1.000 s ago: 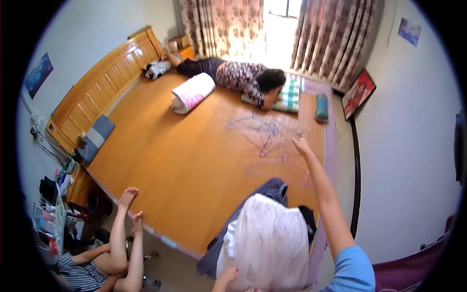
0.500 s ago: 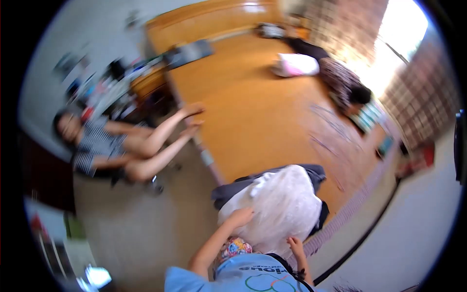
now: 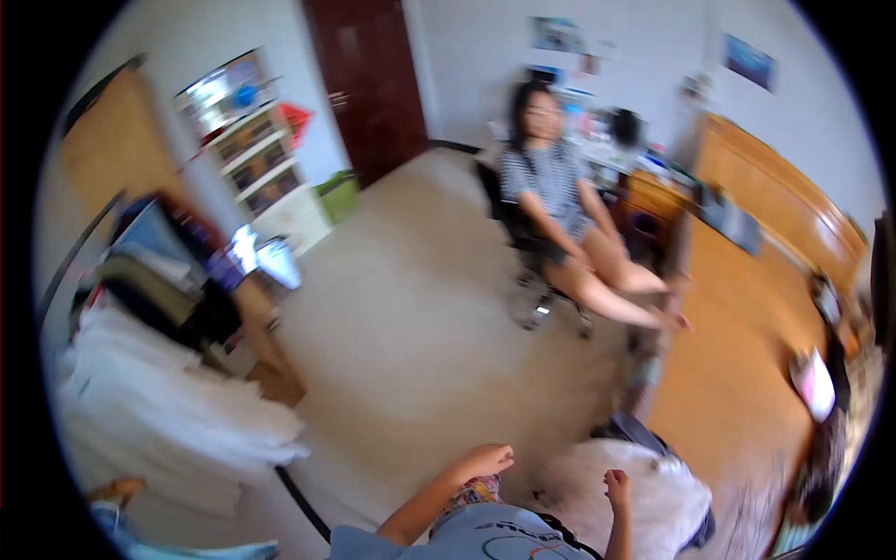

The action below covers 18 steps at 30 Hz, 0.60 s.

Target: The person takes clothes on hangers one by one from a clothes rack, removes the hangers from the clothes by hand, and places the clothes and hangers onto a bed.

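My left hand (image 3: 487,459) is held in front of my waist, above the floor and left of the white cloth pile (image 3: 569,490). Its fingers look curled in, with nothing seen in them. In front of the white pile hovers my right hand (image 3: 617,487), closed in a loose fist, and no held thing shows there. The pile is a bulky, sheer-looking white cloth on the bed's near corner, with dark clothes (image 3: 639,431) peeking out along its far edge. Motion blur softens the details.
A person (image 3: 551,196) sits on a wheeled office chair, feet resting on the wooden bed edge (image 3: 681,308). White garments (image 3: 168,392) hang at the left, beside darker clothes. A white shelf (image 3: 261,173), a green bin (image 3: 338,196) and a dark red door (image 3: 364,84) stand farther back.
My view has swung left, bringing the door, shelf and hanging white garments into sight. My left hand has come off the white cloth pile, which now lies at the lower right.
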Motion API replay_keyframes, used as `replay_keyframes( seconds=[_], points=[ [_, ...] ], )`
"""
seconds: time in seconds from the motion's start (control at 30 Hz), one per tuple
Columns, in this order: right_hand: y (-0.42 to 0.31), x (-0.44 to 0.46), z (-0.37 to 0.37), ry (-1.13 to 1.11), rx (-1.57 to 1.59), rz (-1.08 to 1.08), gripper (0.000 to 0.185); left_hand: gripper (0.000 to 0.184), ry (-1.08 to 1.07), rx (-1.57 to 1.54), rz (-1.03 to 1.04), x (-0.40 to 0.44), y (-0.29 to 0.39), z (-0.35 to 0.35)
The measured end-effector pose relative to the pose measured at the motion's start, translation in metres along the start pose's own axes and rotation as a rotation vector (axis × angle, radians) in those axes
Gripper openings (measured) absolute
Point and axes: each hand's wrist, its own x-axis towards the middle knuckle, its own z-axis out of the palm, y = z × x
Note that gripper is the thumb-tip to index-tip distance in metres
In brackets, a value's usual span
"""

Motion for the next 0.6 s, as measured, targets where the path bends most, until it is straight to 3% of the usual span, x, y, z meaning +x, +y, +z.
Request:
replay_keyframes(
  seconds=[0.03, 0.1, 0.17, 0.23, 0.33, 0.4, 0.47, 0.5, 0.6],
  points=[
    [-0.015, 0.02, 0.025, -0.072, -0.061, -0.134, 0.025, 0.026, 0.055, -0.075, -0.049, -0.016, -0.014, -0.011],
    [-0.072, 0.05, 0.077, -0.235, -0.141, -0.17, 0.024, 0.027, 0.074, -0.119, -0.153, -0.038, -0.049, -0.032],
    [-0.096, 0.098, 0.149, -0.423, -0.018, -0.39, 0.021, 0.027, 0.232, -0.181, -0.263, -0.066, -0.082, -0.057],
    [-0.168, 0.096, 0.231, -0.496, -0.161, -0.307, 0.019, 0.027, 0.333, -0.228, -0.325, -0.09, -0.114, -0.095],
    [-0.232, 0.098, 0.368, -0.596, -0.487, -1.114, 0.02, 0.026, 0.719, -0.055, -0.543, -0.154, -0.15, -0.151],
    [-0.302, 0.052, 0.453, -0.813, -0.341, -1.295, 0.022, 0.024, 0.916, -0.165, -0.597, -0.207, -0.148, -0.21],
    [-0.375, -0.017, 0.514, -0.976, -0.371, -1.407, 0.023, 0.021, 1.164, 0.212, -0.606, -0.255, -0.116, -0.267],
    [-0.416, -0.047, 0.536, -1.192, -0.227, -1.435, 0.025, 0.02, 1.276, 0.459, -0.588, -0.268, -0.095, -0.297],
    [-0.513, -0.147, 0.572, -1.513, -0.069, -1.797, 0.027, 0.02, 1.45, 1.198, -0.809, -0.334, -0.025, -0.373]
  ],
)
